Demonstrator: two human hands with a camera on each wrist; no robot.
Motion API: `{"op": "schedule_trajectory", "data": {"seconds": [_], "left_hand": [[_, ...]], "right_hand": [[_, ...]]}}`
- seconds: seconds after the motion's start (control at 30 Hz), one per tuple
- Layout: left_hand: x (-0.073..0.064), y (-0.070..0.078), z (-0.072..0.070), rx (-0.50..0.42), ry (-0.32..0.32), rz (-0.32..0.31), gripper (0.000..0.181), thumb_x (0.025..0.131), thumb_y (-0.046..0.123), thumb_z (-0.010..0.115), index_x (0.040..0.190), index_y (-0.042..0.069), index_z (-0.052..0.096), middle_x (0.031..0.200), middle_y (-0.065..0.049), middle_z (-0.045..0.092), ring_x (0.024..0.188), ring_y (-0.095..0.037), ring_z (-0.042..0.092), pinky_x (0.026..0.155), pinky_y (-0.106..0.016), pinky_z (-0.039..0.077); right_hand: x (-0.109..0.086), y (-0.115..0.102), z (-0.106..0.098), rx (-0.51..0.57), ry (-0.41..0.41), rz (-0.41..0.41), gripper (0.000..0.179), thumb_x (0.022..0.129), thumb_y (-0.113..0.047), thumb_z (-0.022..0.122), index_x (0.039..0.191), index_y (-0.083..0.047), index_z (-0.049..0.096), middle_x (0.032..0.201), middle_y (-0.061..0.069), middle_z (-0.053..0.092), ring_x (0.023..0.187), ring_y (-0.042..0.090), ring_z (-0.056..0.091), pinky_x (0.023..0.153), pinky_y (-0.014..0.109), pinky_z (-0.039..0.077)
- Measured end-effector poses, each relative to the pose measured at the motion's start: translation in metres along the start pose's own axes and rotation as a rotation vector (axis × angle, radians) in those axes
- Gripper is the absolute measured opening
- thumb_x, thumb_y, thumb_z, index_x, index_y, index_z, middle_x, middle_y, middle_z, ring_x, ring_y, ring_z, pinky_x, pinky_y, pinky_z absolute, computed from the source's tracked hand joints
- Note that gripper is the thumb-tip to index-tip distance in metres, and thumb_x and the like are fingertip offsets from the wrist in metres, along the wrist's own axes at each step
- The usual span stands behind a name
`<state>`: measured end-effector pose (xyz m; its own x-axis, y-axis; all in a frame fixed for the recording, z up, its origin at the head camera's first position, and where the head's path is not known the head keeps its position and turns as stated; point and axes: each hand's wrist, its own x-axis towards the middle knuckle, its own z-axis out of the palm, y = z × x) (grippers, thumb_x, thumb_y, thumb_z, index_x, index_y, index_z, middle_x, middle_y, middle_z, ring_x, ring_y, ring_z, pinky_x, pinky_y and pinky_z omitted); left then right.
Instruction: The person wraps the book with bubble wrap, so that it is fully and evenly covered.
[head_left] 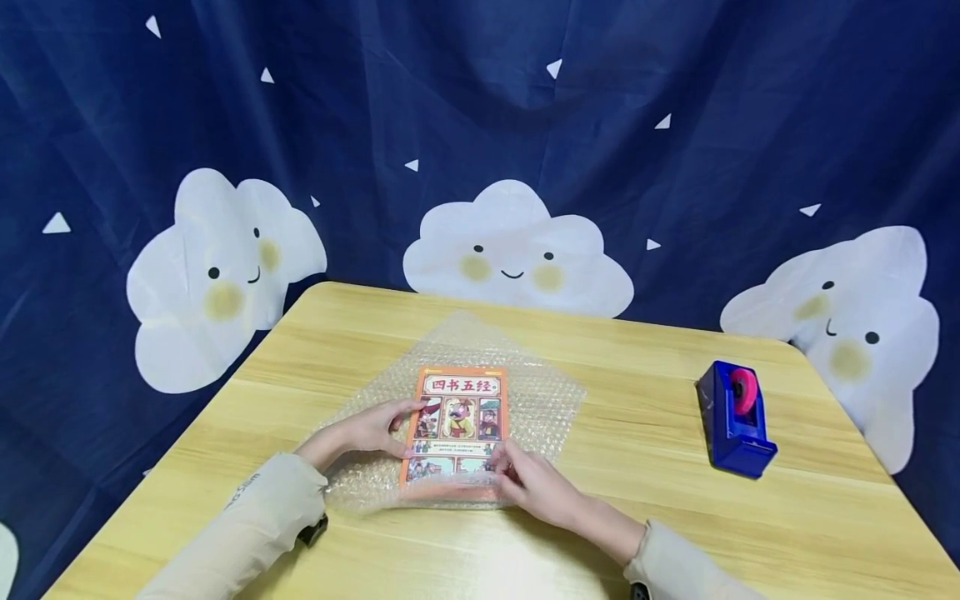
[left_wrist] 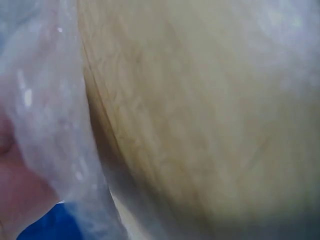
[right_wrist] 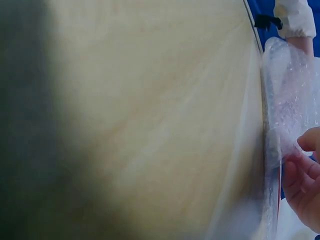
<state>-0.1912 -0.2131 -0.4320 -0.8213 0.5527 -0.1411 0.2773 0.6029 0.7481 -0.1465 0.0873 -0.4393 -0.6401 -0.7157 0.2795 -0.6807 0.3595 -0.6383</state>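
An orange comic-style book point(head_left: 459, 417) with Chinese characters on its cover lies on a sheet of bubble wrap point(head_left: 551, 396). The sheet's near part is folded over the book's bottom edge. My left hand point(head_left: 372, 429) rests at the book's left side, its index finger and thumb spread apart along that edge. At the lower right corner, my right hand point(head_left: 536, 483) pinches the bubble wrap between thumb and fingers. In the right wrist view, the bubble wrap point(right_wrist: 285, 105) runs up to the right hand's fingertips point(right_wrist: 306, 137). Bubble wrap point(left_wrist: 55, 120) partly covers the left wrist view.
A blue tape dispenser point(head_left: 731, 425) with a pink roll stands to the right on the wooden table point(head_left: 630, 400). Behind the table hangs a dark blue curtain point(head_left: 480, 100) printed with smiling clouds.
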Motion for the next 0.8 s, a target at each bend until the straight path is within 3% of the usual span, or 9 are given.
{"op": "schedule_trajectory", "data": {"seconds": [0.07, 0.17, 0.3, 0.37, 0.43, 0.6, 0.67, 0.8], "left_hand": [[0.000, 0.000, 0.000, 0.004, -0.001, -0.003, 0.080, 0.073, 0.019, 0.076, 0.137, -0.005, 0.034, 0.077, -0.005, 0.037, 0.071, -0.017, 0.033, 0.060, -0.024, 0.030], [0.000, 0.000, 0.000, 0.007, -0.004, -0.004, 0.080, 0.073, 0.019, 0.076, 0.137, -0.005, 0.034, 0.076, -0.004, 0.037, 0.070, -0.016, 0.033, 0.060, -0.024, 0.029], [0.000, -0.001, 0.000, 0.014, -0.002, 0.003, 0.080, 0.072, 0.019, 0.076, 0.136, -0.005, 0.035, 0.076, -0.004, 0.037, 0.071, -0.016, 0.034, 0.060, -0.023, 0.031], [0.000, -0.001, 0.000, 0.023, -0.002, 0.007, 0.080, 0.072, 0.019, 0.076, 0.136, -0.005, 0.035, 0.077, -0.003, 0.038, 0.071, -0.015, 0.034, 0.061, -0.023, 0.032], [0.001, -0.002, 0.000, 0.034, -0.002, 0.012, 0.080, 0.072, 0.020, 0.076, 0.135, -0.006, 0.035, 0.076, -0.003, 0.038, 0.070, -0.015, 0.035, 0.061, -0.022, 0.033], [0.000, -0.003, -0.001, 0.029, -0.015, 0.025, 0.079, 0.073, 0.018, 0.075, 0.136, -0.006, 0.034, 0.076, -0.002, 0.037, 0.070, -0.015, 0.034, 0.061, -0.022, 0.032], [0.000, -0.003, -0.001, 0.020, -0.021, 0.025, 0.078, 0.074, 0.017, 0.074, 0.136, -0.007, 0.033, 0.076, -0.002, 0.036, 0.070, -0.016, 0.034, 0.061, -0.022, 0.032], [0.000, -0.001, -0.002, 0.019, -0.026, 0.028, 0.078, 0.074, 0.014, 0.074, 0.136, -0.007, 0.033, 0.075, -0.002, 0.036, 0.070, -0.015, 0.034, 0.061, -0.022, 0.033]], "right_hand": [[0.001, 0.003, 0.000, 0.047, 0.004, -0.001, 0.015, 0.083, 0.005, 0.055, 0.090, -0.005, 0.047, 0.073, 0.000, 0.056, 0.060, -0.001, 0.046, 0.051, 0.012, 0.043], [0.002, 0.005, 0.001, 0.039, 0.007, -0.038, 0.021, 0.079, 0.009, 0.055, 0.077, -0.009, 0.044, 0.072, -0.003, 0.052, 0.061, 0.000, 0.042, 0.050, 0.012, 0.040], [0.003, 0.007, 0.001, -0.040, -0.005, -0.086, 0.022, 0.075, 0.010, 0.056, 0.071, -0.011, 0.055, 0.085, -0.001, 0.059, 0.079, 0.010, 0.056, 0.071, 0.020, 0.049], [0.003, 0.006, 0.000, -0.070, -0.021, -0.086, 0.022, 0.076, 0.009, 0.057, 0.081, -0.011, 0.064, 0.094, -0.001, 0.062, 0.089, 0.012, 0.058, 0.078, 0.022, 0.049], [0.003, 0.006, -0.001, -0.093, -0.046, -0.063, 0.031, 0.076, 0.009, 0.056, 0.098, -0.011, 0.068, 0.097, -0.002, 0.062, 0.088, 0.010, 0.057, 0.077, 0.021, 0.048], [0.006, 0.002, -0.004, -0.113, -0.127, 0.038, 0.055, 0.077, 0.005, 0.056, 0.130, -0.010, 0.050, 0.104, 0.002, 0.059, 0.072, 0.002, 0.046, 0.062, 0.016, 0.043], [0.009, -0.001, -0.004, -0.113, -0.162, 0.080, 0.062, 0.077, 0.004, 0.056, 0.136, -0.011, 0.042, 0.105, 0.003, 0.058, 0.068, 0.001, 0.042, 0.058, 0.016, 0.041], [0.017, -0.005, -0.005, -0.112, -0.230, 0.164, 0.070, 0.077, 0.003, 0.056, 0.141, -0.013, 0.034, 0.127, 0.008, 0.053, 0.057, 0.000, 0.039, 0.050, 0.016, 0.039]]}}
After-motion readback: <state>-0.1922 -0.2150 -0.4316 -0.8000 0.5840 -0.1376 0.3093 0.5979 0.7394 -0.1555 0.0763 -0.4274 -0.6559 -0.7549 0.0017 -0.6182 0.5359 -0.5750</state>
